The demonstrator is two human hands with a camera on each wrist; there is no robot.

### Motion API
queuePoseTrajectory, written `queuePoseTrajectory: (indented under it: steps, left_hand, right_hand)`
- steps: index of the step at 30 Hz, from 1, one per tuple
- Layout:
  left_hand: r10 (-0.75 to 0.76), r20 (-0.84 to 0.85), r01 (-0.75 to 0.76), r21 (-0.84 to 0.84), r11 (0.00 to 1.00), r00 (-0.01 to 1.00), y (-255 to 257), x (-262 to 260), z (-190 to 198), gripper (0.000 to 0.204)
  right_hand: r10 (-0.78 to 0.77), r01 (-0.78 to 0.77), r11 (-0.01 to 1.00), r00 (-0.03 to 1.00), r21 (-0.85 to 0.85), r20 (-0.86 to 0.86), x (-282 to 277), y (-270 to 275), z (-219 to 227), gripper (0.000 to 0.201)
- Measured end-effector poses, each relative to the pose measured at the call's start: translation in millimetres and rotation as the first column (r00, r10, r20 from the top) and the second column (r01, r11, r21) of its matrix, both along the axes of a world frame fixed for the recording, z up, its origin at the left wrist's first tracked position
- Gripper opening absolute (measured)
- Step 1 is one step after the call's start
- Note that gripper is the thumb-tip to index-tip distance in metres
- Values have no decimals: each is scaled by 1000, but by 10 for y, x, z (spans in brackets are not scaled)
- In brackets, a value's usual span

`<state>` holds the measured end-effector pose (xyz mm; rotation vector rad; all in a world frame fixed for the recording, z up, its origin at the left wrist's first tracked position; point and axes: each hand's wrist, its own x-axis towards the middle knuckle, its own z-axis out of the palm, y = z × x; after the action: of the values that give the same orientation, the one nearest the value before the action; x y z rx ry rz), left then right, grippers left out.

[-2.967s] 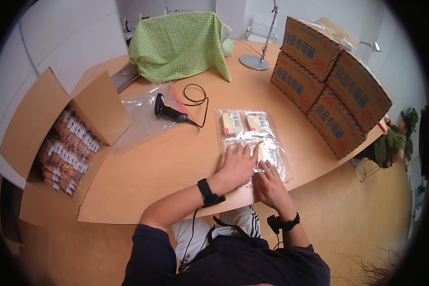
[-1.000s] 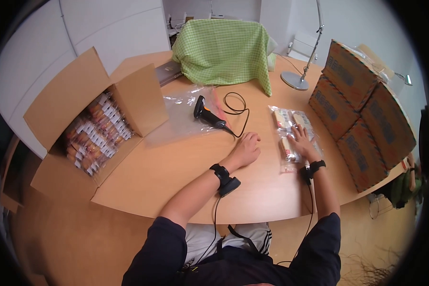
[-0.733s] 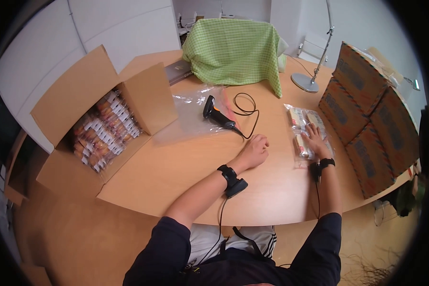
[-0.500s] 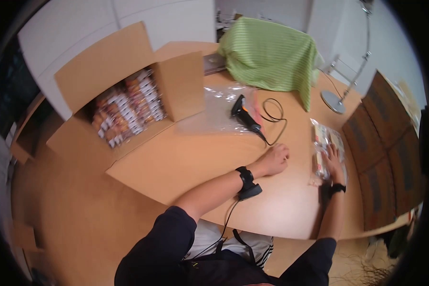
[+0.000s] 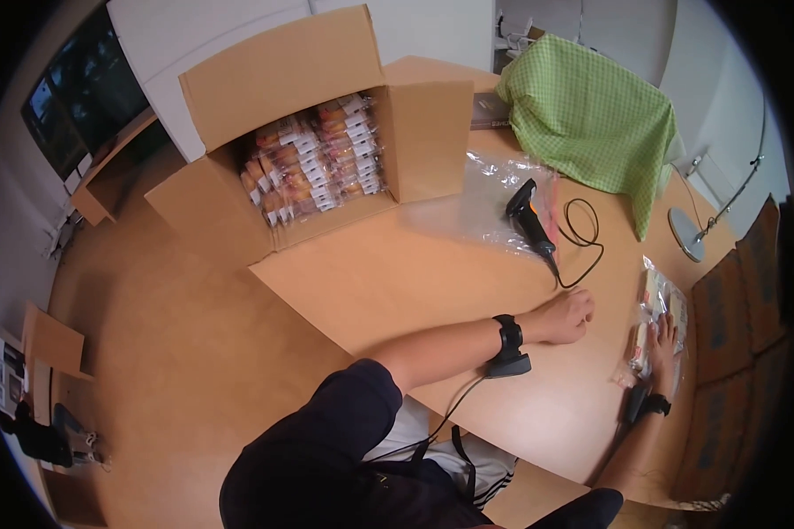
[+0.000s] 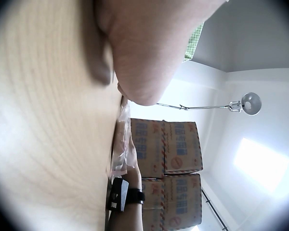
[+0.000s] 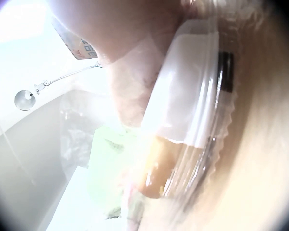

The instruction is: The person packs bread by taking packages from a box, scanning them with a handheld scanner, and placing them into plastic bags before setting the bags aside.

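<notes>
A clear bag point(image 5: 632, 377) with several wrapped pale food packets point(image 5: 639, 346) lies near the table's right side. On it rests my right hand point(image 5: 662, 346), fingers extended over the packets. The right wrist view shows that hand point(image 7: 130, 62) beside a clear-wrapped packet point(image 7: 183, 91), its fingertips partly hidden. My left hand point(image 5: 563, 318) rests on the tabletop left of the bag, fingers loosely curled, holding nothing visible. In the left wrist view that hand point(image 6: 144, 53) is close to the camera, most fingers out of sight.
An opened carton point(image 5: 430, 141) of packaged food stands at the left. A black scanner point(image 5: 530, 220) with a coiled cable lies on a flat clear bag point(image 5: 490, 189). Green checked cloth point(image 5: 591, 115), a lamp point(image 5: 686, 235) and stacked cartons point(image 5: 723, 317) stand farther right.
The head view has turned left, shifting the scene right. Since the oldest frame, my left hand has left the packets for the bare tabletop; my right hand has moved farther up over them.
</notes>
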<state>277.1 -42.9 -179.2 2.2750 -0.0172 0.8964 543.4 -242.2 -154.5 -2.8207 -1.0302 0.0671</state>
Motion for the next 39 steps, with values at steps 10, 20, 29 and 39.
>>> queuePoseTrajectory:
  steps: [10, 20, 29, 39]
  left_hand:
    - [2, 31, -1, -16, 1000, 1000, -14, 9, -9, 9]
    - [29, 16, -29, -29, 999, 999, -20, 45, -56, 10]
    - [34, 17, -33, -29, 999, 999, -37, -26, 11, 11]
    - [-36, 24, 39, -147, 988, 999, -12, -185, 125, 25]
  right_hand:
    - [10, -10, 1000, 1000, 13, -13, 11, -29, 30, 63]
    - [71, -71, 997, 997, 2, 5, 274, -89, -105, 63]
    - [189, -179, 981, 971, -80, 146, -962, 261, 977, 62]
    - [845, -840, 518, 532, 162, 56, -2401, 1716, 1281, 52]
